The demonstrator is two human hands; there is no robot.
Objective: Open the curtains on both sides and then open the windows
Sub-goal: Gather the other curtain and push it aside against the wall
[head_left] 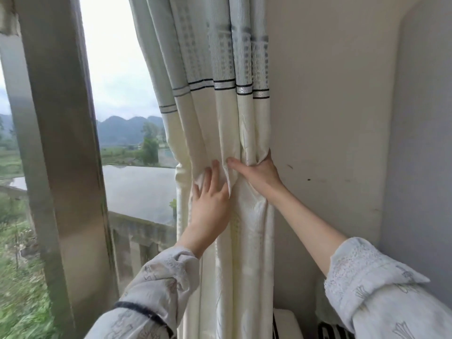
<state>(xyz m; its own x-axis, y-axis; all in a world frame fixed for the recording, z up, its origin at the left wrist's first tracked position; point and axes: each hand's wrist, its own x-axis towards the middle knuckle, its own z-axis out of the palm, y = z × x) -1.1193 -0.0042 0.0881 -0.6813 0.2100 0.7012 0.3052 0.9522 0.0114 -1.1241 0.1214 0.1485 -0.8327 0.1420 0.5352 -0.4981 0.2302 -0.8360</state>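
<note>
A grey window frame [58, 148] is seen at the left, with fields and hills beyond the glass. Right of it, the cream curtain [220, 123] is gathered into folds against the wall [325, 106]. The left hand [210, 201] is laid flat on the bunched fabric, fingers spread. Just beside it, the right hand [259, 172] is clamped around the curtain's wall-side folds, thumb pointing left.

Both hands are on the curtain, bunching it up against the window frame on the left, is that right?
Not quite. The head view shows the left hand and right hand bunching the curtain against the wall on the right, not the window frame.
</note>
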